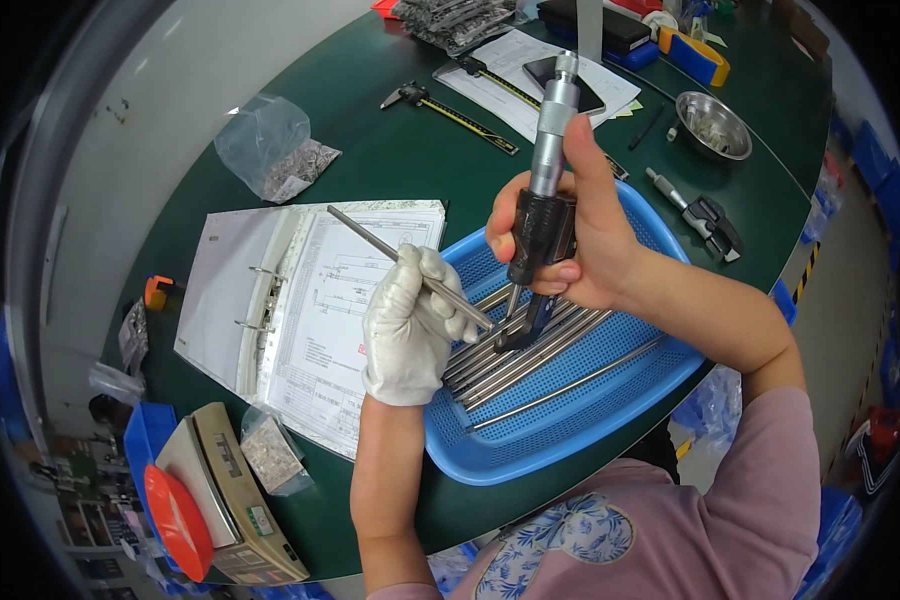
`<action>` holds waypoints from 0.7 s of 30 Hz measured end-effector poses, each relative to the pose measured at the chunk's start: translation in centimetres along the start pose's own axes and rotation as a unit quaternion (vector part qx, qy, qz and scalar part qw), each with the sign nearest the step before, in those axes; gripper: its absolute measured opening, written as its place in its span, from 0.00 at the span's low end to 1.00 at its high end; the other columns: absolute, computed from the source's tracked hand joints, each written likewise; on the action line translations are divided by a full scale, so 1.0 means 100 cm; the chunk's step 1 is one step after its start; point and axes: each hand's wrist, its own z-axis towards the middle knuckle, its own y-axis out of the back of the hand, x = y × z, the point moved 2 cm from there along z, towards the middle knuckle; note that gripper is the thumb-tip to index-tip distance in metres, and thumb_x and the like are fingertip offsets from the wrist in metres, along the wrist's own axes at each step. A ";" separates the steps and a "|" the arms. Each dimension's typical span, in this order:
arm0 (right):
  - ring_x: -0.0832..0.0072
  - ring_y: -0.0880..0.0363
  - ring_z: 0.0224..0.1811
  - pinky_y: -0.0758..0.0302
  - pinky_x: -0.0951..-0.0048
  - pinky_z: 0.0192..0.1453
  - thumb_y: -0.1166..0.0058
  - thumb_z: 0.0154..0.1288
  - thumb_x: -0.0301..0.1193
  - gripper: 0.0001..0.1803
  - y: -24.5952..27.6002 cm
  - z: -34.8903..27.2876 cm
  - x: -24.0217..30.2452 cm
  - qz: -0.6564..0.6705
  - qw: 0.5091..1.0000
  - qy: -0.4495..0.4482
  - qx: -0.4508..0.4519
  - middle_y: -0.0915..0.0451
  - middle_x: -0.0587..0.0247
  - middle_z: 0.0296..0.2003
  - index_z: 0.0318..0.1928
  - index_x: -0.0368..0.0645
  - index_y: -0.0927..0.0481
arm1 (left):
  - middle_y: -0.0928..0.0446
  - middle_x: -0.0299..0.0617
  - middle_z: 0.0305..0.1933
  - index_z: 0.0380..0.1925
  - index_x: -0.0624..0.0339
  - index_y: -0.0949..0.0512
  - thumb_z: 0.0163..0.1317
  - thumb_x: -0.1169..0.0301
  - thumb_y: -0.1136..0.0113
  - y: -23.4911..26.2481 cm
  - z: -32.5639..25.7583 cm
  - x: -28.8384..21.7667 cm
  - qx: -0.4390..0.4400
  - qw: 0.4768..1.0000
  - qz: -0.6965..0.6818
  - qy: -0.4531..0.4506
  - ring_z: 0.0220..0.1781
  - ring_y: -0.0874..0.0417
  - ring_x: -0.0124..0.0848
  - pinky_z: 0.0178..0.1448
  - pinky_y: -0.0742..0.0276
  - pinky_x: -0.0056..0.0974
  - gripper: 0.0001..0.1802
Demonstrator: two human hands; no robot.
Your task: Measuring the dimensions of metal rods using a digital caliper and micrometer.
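Note:
My left hand (410, 325), in a white glove, is closed around a thin metal rod (362, 232) that slants from upper left down to the right. In my bare right hand (595, 230) is a micrometer (550, 150), its thimble pointing up and its frame down. The rod's lower end lies at the micrometer's jaws; whether they touch it I cannot tell. Both hands are over a blue perforated basket (490, 468), where several similar metal rods (530, 365) lie side by side. One rod (570, 383) rests apart, nearer the basket's front.
An open ring binder with a drawing (350, 290) lies left of the basket. Beyond are a caliper (460, 120), papers (515, 60), a phone (560, 80), a metal bowl (715, 125) and a second micrometer (700, 215). A scale (220, 490) and bags of small parts (295, 165) stand left.

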 end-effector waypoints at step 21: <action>0.83 0.42 0.05 0.44 0.86 0.06 0.77 0.49 0.72 0.45 0.000 -0.001 -0.003 0.029 0.999 0.014 0.024 0.26 0.55 0.20 0.24 0.41 0.26 | 0.35 0.36 0.18 0.27 0.59 0.33 0.64 0.56 0.59 -0.005 -0.002 0.000 -0.006 1.000 0.027 0.004 0.18 0.30 0.27 0.23 0.27 0.32 0.17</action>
